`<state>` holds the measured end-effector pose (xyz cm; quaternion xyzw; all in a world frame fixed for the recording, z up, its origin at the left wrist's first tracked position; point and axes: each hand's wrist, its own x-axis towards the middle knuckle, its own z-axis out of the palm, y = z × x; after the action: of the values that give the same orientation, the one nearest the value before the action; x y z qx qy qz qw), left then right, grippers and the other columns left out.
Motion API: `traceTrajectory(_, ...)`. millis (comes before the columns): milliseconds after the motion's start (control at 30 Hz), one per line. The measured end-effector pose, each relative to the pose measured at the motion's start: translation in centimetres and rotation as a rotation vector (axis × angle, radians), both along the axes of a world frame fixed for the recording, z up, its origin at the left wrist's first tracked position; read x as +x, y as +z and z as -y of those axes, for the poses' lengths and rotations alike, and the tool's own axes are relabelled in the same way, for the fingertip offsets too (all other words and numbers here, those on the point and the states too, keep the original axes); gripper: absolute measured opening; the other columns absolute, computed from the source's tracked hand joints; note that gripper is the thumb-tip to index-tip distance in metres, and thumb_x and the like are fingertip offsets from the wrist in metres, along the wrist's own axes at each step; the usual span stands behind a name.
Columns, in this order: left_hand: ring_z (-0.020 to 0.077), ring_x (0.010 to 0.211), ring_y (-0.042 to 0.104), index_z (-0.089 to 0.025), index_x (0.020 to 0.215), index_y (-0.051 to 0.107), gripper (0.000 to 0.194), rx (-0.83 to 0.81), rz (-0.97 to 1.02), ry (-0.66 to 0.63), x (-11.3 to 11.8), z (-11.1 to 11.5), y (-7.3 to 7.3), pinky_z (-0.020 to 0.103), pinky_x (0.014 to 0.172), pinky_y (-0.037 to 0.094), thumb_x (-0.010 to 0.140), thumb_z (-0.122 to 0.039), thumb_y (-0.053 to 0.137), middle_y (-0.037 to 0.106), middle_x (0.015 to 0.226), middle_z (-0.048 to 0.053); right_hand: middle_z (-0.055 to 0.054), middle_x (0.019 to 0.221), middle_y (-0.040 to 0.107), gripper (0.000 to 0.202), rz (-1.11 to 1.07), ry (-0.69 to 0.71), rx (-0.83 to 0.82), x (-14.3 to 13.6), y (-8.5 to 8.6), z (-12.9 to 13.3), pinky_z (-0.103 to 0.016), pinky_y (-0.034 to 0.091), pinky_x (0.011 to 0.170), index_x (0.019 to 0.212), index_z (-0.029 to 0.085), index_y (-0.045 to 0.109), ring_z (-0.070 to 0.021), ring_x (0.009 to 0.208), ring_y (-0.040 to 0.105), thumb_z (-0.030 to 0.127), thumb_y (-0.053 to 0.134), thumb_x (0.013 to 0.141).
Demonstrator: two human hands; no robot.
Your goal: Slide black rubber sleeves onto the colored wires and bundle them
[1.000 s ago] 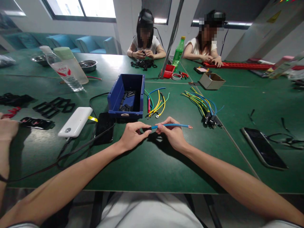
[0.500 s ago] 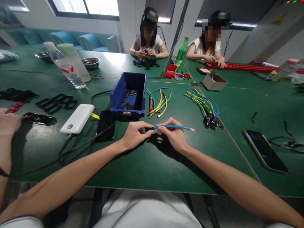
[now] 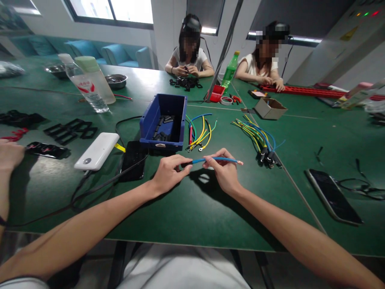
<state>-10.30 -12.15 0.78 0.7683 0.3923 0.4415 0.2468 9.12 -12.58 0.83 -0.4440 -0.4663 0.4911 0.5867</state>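
A blue wire (image 3: 198,160) runs between my two hands, its bare copper end pointing right. My left hand (image 3: 171,173) is closed on the black piece at the wire's left end. My right hand (image 3: 224,171) pinches the blue wire nearer its middle. Just beyond my hands is a blue bin (image 3: 162,120) holding small black pieces. Beside the bin lie loose yellow, green and blue wires (image 3: 207,130). Farther right, a bundle of wires (image 3: 255,132) has black pieces on its near ends.
A white power bank (image 3: 98,151) and a black phone (image 3: 133,160) lie left with cables. Another phone (image 3: 333,194) and glasses (image 3: 361,186) lie right. Bottles (image 3: 87,88) stand far left. Another person's hand (image 3: 10,154) is at the left edge; two people sit across.
My right hand has slid slightly right along the wire, away from my left hand, so more blue wire shows between them. My left hand still grips the black end.
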Motion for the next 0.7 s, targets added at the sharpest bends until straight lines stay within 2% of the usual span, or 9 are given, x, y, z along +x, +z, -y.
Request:
traceTrajectory(100,0.0091,0.058,0.056,-0.016,0.093,0.074,0.018,-0.068,-0.006,-0.003,0.03,-0.05,0.12,0.021,0.054,0.045,0.081,-0.024,0.064,0.072,0.083,0.005,-0.001,0.079,0.073,0.029,-0.018,0.055,-0.013,0.08,-0.13,-0.11,-0.030,0.056,0.061,0.075,0.023,0.051,-0.0158,0.060,0.068,0.032,0.078,0.069)
traceTrajectory(233,0.0091,0.050,0.054,-0.013,0.094,0.074,0.024,-0.335,0.051,-0.077,0.08,-0.25,0.18,0.020,0.047,0.042,0.080,-0.031,0.065,0.070,0.070,0.004,-0.002,0.082,0.074,0.027,-0.022,0.123,-0.016,0.12,-0.10,-0.08,-0.030,0.056,0.063,0.076,0.022,0.052,-0.0156,0.062,0.069,0.028,0.078,0.069)
traceTrajectory(300,0.0084,0.043,0.049,-0.012,0.095,0.073,0.028,-0.419,0.071,-0.085,0.09,-0.23,0.24,0.019,0.041,0.037,0.080,-0.034,0.064,0.064,0.056,0.001,-0.002,0.080,0.074,0.028,0.010,0.109,-0.015,0.09,-0.13,-0.04,-0.030,0.056,0.063,0.075,0.022,0.052,-0.0161,0.062,0.069,0.029,0.078,0.069)
traceTrajectory(367,0.0078,0.040,0.046,-0.012,0.097,0.073,0.030,-0.429,0.066,-0.073,0.11,-0.13,0.34,0.018,0.039,0.034,0.080,-0.035,0.065,0.059,0.050,-0.001,0.000,0.071,0.072,0.027,0.068,0.069,-0.008,0.03,-0.22,-0.03,-0.029,0.054,0.059,0.075,0.022,0.052,-0.0165,0.059,0.068,0.032,0.077,0.070)
traceTrajectory(467,0.0094,0.049,0.054,-0.013,0.100,0.072,0.029,-0.373,0.064,-0.066,0.14,0.05,0.46,0.019,0.046,0.042,0.078,-0.032,0.066,0.067,0.063,0.002,0.002,0.058,0.067,0.027,0.121,0.007,0.010,-0.12,-0.43,-0.06,-0.027,0.051,0.055,0.075,0.022,0.051,-0.0165,0.054,0.066,0.035,0.075,0.073)
traceTrajectory(567,0.0126,0.062,0.063,-0.015,0.103,0.071,0.028,-0.340,0.063,-0.077,0.16,0.10,0.41,0.022,0.058,0.050,0.079,-0.028,0.065,0.072,0.079,0.004,0.004,0.055,0.065,0.028,0.106,-0.014,0.018,-0.27,-0.53,-0.06,-0.027,0.050,0.054,0.075,0.023,0.049,-0.0158,0.051,0.065,0.037,0.073,0.075)
traceTrajectory(700,0.0139,0.063,0.066,-0.014,0.107,0.068,0.028,-0.410,0.115,-0.120,0.24,0.03,0.15,0.024,0.061,0.054,0.083,-0.028,0.060,0.073,0.084,0.006,0.005,0.053,0.063,0.029,0.067,0.003,0.000,-0.38,-0.54,0.00,-0.026,0.048,0.052,0.076,0.023,0.046,-0.0146,0.048,0.062,0.037,0.071,0.076)
